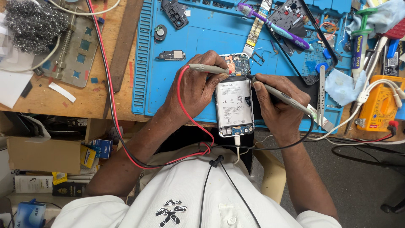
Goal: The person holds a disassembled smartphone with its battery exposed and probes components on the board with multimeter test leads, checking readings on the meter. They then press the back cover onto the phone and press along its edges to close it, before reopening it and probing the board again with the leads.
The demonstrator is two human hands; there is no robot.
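A wooden bench [90,101] carries a blue work mat [202,38] at its middle. At ten o'clock lie steel wool [31,25] and a metal holder plate [80,50]. At three o'clock sits a yellow meter [379,107], with tweezers [322,95] beside it.

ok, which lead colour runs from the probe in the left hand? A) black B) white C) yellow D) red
D: the left hand holds a grey probe with the red lead looping from it, tip on the opened phone; the right hand holds the probe on the black lead.
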